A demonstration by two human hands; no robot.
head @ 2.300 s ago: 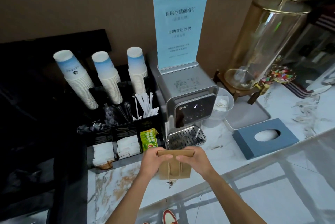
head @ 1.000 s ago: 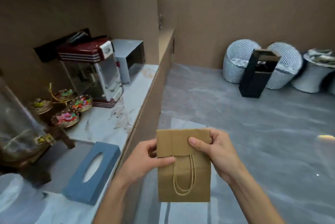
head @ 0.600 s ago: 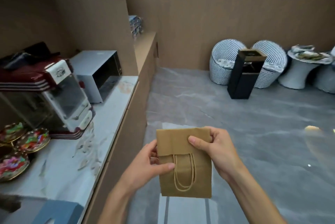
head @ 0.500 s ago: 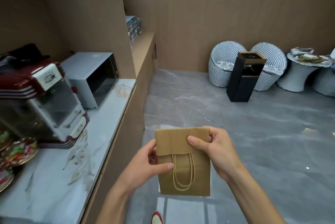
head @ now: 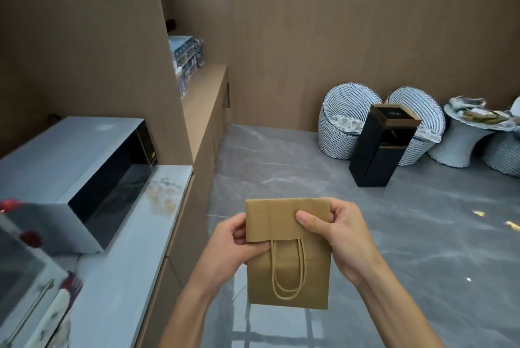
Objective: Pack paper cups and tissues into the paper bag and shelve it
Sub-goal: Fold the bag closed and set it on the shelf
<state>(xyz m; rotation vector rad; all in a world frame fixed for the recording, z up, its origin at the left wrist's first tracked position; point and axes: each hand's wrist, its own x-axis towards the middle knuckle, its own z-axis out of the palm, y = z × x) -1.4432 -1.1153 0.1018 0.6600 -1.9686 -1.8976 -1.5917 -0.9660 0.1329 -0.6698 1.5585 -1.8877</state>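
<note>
Your 2 hands, left [head: 233, 246] and right [head: 342, 238], pinch the folded paper bag [head: 287, 252] above the floor [head: 422, 235], beside the tabletop [head: 121, 277] edge.

Silver microwave [head: 73, 176] sat on the marble bench [head: 121, 271] at left, dark door facing the aisle. Part of a red-trimmed glass machine [head: 25, 277] showed at the lower-left edge, blurred. Further along, a brown wooden ledge [head: 205, 97] carried stacked blue boxes [head: 184, 60]. On the grey floor [head: 281, 167], a black bin [head: 380, 145] stood in front of two patterned round chairs [head: 346, 119], with a small white table [head: 472, 128] beside them at right, clutter on top.
</note>
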